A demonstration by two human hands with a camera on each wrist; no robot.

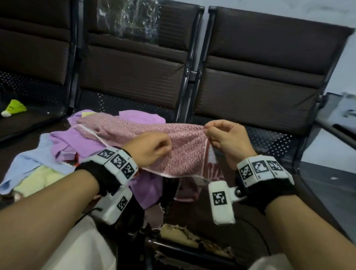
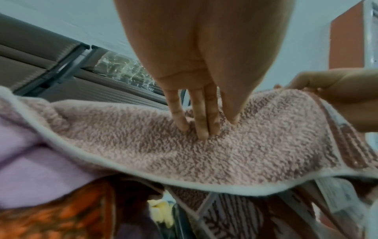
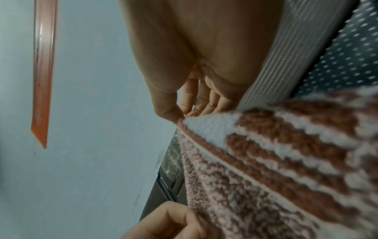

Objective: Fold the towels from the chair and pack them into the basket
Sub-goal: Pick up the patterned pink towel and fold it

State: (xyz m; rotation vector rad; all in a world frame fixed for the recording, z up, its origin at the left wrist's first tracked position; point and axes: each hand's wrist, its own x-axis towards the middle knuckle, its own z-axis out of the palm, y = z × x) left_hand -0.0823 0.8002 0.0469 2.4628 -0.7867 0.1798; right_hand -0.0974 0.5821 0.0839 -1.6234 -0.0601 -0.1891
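I've got the pink towel [image 1: 184,147] lifted just above the heap of towels [image 1: 68,149] on the chair [image 1: 259,87], my right hand [image 1: 225,137] pinching its far corner between thumb and fingertip, my left hand [image 1: 149,148] curled with fingertips dug into the terry mid-edge, so it hangs spread and clear of the heap, I'd say to find the edges before folding. Purple, blue and yellow towels lie loose in that heap, unfolded; the basket isn't in view, so folding has barely begun. A shuttlecock [image 1: 13,108] sits left of the heap.
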